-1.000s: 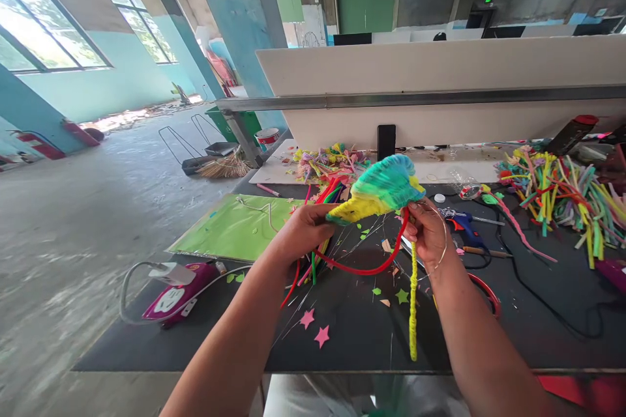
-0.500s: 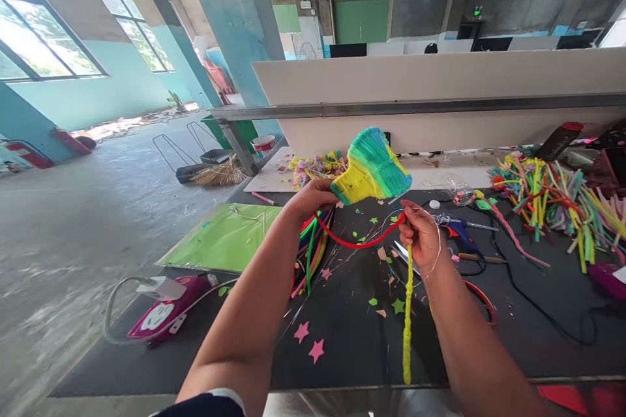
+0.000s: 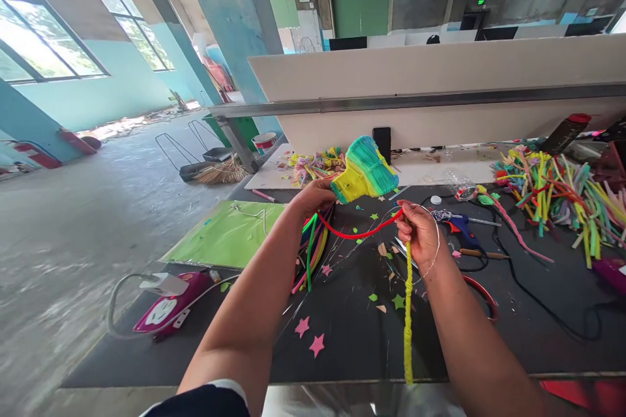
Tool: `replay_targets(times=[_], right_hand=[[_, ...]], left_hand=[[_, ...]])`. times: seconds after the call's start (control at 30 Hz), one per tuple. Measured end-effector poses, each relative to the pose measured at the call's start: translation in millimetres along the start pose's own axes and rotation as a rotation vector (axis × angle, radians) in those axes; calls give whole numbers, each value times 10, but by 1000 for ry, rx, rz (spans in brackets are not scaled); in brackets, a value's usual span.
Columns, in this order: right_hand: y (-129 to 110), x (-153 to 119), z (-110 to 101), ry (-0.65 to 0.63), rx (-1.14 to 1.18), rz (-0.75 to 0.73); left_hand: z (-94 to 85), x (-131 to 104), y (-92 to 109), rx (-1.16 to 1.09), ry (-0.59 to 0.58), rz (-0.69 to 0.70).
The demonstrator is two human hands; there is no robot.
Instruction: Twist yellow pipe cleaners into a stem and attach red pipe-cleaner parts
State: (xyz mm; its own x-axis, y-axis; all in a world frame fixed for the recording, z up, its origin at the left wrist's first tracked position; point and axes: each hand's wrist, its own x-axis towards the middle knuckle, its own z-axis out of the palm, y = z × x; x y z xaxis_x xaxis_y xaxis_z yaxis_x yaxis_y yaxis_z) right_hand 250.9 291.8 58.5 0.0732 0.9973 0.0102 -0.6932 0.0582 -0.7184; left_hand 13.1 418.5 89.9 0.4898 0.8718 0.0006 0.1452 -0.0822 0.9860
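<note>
My left hand (image 3: 315,197) is closed on the lower left end of a fuzzy yellow, green and teal piece (image 3: 366,171), which stands up from the fingers. A red pipe cleaner (image 3: 359,234) sags from beside that hand across to my right hand (image 3: 413,228), whose fingers pinch its other end. From the right hand a twisted yellow strand (image 3: 408,313) hangs to the table's front edge, and a thin white loop lies around the wrist. Several coloured pipe cleaners (image 3: 309,257) lie below my left hand.
Pink stars (image 3: 317,345) and green scraps lie on the dark table (image 3: 352,365). A blue glue gun (image 3: 462,228), cables and a pipe cleaner heap (image 3: 548,189) are at right. A green sheet (image 3: 220,234) and a magenta box (image 3: 171,306) are at left. A phone (image 3: 382,143) leans behind.
The fuzzy piece has tilted and dropped slightly to the left, uncovering the phone behind it. The red pipe cleaner sags a little less. Both hands keep their hold.
</note>
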Motion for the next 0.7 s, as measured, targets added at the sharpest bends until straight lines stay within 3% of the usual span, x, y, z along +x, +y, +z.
replay_targets(times=[0.17,0.37,0.57,0.7], right_hand=[[16,-2,3,1,-10,3],[4,-7,18,9,3,20],[-18,-34,33,-69,52,-2],[-61,-110,62,-208,109,14]], left_hand=[[10,37,-59,461,152,94],[132,126,-210,735,311,122],[295,18,-379,911,279,95],[427,-194,-149,930,291,137]])
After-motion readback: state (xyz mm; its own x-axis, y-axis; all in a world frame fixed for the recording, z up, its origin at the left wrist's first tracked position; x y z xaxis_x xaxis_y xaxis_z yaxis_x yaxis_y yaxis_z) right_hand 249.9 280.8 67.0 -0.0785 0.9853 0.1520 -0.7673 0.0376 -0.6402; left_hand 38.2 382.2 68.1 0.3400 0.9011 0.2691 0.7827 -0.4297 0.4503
